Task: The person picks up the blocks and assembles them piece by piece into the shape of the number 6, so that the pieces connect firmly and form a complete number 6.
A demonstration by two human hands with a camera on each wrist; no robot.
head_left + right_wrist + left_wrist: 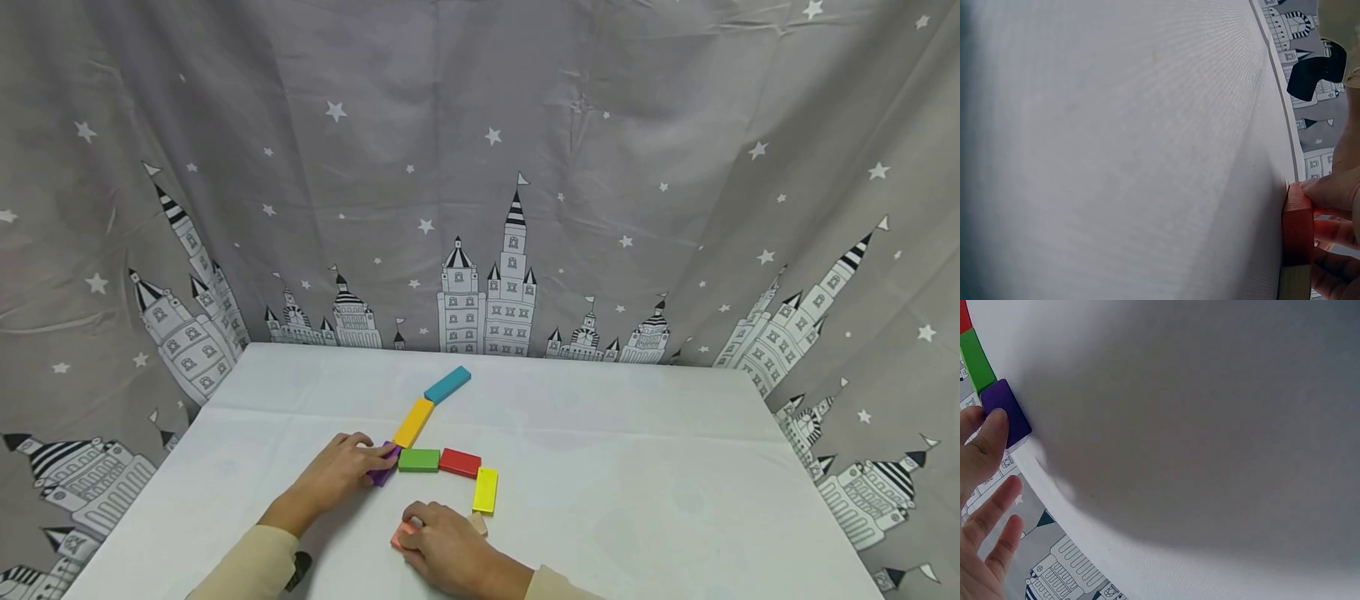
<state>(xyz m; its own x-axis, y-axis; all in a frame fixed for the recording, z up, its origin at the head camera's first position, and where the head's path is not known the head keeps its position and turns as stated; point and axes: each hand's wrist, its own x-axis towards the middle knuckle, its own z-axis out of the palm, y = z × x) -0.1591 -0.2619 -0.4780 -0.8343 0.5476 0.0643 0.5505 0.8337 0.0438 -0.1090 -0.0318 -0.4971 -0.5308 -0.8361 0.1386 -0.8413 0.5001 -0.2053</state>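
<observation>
My left hand [337, 471] pinches a purple block [1015, 415] at the left end of a green block [419, 461]; its other fingers are spread apart in the left wrist view. With thumb and fingertips, my right hand [453, 546] holds a coral-red block [1297, 231] low at the tabletop. Against that block's end lies a plain wooden block [1295, 282], partly hidden behind the right hand in the head view. An orange-yellow block [413, 422] runs up from the purple one to a blue block [447, 385].
Right of the green block, a red block [460, 462] meets a yellow block [486, 490] that points down towards the wooden one. All lie on a white-covered table [637, 467]. A grey curtain [600, 167] printed with castles and stars hangs behind and at the sides.
</observation>
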